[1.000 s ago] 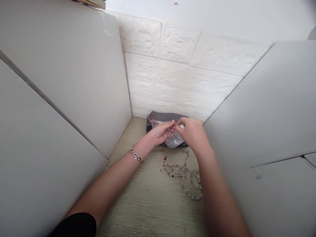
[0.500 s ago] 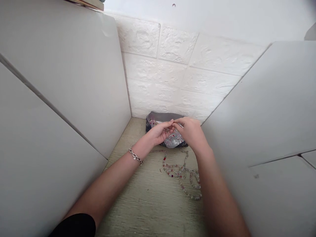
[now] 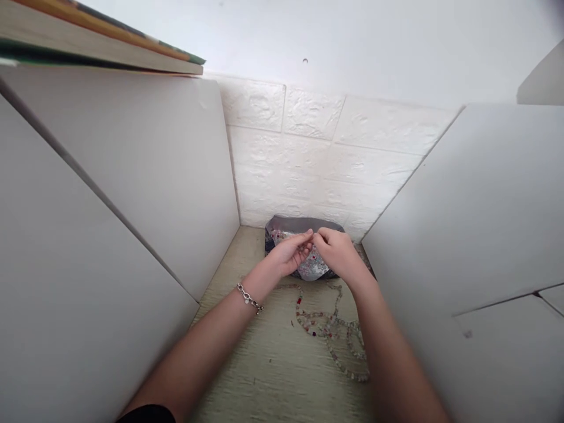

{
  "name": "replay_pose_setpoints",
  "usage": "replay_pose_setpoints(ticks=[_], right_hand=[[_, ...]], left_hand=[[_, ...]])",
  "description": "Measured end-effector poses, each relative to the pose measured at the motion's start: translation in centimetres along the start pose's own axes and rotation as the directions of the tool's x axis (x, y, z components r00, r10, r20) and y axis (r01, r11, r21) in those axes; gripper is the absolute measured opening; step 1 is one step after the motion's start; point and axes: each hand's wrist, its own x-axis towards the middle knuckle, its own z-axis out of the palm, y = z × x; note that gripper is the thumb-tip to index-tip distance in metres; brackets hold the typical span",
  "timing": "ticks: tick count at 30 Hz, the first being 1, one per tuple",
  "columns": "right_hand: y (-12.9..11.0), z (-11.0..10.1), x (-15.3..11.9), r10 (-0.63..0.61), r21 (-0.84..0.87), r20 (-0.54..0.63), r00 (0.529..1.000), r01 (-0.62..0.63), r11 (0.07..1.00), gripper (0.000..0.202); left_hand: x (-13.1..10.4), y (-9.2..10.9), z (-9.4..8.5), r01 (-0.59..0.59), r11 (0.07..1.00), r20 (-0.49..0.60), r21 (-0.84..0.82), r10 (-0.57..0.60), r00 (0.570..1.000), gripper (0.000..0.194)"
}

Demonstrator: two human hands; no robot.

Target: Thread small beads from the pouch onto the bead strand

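My left hand (image 3: 294, 251) and my right hand (image 3: 333, 247) meet fingertip to fingertip above an opened pouch (image 3: 304, 225). Each hand pinches with thumb and forefinger; whatever is between them is too small to make out. Many tiny pink, red and clear beads (image 3: 314, 267) fill the pouch, partly hidden behind my hands. On the wooden surface below lies a long strand of small beads (image 3: 328, 329), looped in several coils. One end of it runs up toward my left hand, and my right forearm covers part of the coils.
White panels rise on the left (image 3: 176, 194) and right (image 3: 476, 217). A white brick-patterned wall (image 3: 286, 158) closes off the back. Books (image 3: 110, 41) rest on top of the left panel. Pale green wood (image 3: 268, 364) forms the surface under the strand.
The view has tilted upward, so everything sits lower and more of the books shows. My right fingers have curled in more and drawn slightly apart from the left fingertips.
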Motion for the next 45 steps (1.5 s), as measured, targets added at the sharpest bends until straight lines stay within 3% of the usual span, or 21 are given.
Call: replay_pose_setpoints(ticks=[10, 15, 21, 29, 32, 36, 45], right_hand=[[0.8, 0.5, 0.6, 0.127, 0.205, 0.010, 0.992, -0.127, 0.971, 0.023], [1.1, 0.5, 0.7, 0.104, 0.156, -0.037, 0.994, -0.097, 0.983, 0.026], [1.1, -0.1, 0.8, 0.120, 0.120, -0.130, 0.984, -0.105, 0.987, 0.024], [0.6, -1.2, 0.2, 0.025, 0.059, -0.085, 0.996, -0.020, 0.998, 0.023], [0.3, -1.5, 0.0, 0.008, 0.030, -0.109, 0.994, -0.005, 1.000, 0.024], [0.1, -1.7, -0.1, -0.012, 0.023, -0.166, 0.986, 0.016, 1.000, 0.024], [0.3, -2.1, -0.3, -0.062, -0.095, -0.054, 0.997, 0.057, 0.994, 0.020]], left_hand=[[0.3, -0.5, 0.1, 0.003, 1.000, -0.043, -0.011, -0.004, 0.999, 0.012], [0.4, -0.5, 0.3, 0.014, 0.999, -0.080, -0.048, -0.018, 0.997, 0.015], [0.3, -0.3, 0.4, 0.074, 0.990, -0.036, -0.119, -0.078, 0.996, 0.028], [0.2, -0.4, 0.3, 0.040, 0.999, -0.069, -0.029, -0.041, 0.997, 0.015], [-0.1, 0.0, 0.3, 0.091, 0.995, -0.017, -0.040, -0.092, 0.996, 0.013], [-0.4, 0.2, 0.5, 0.065, 0.993, 0.032, -0.096, -0.062, 0.998, 0.019], [-0.4, 0.0, 0.6, 0.115, 0.993, 0.143, -0.030, -0.110, 0.984, 0.014]])
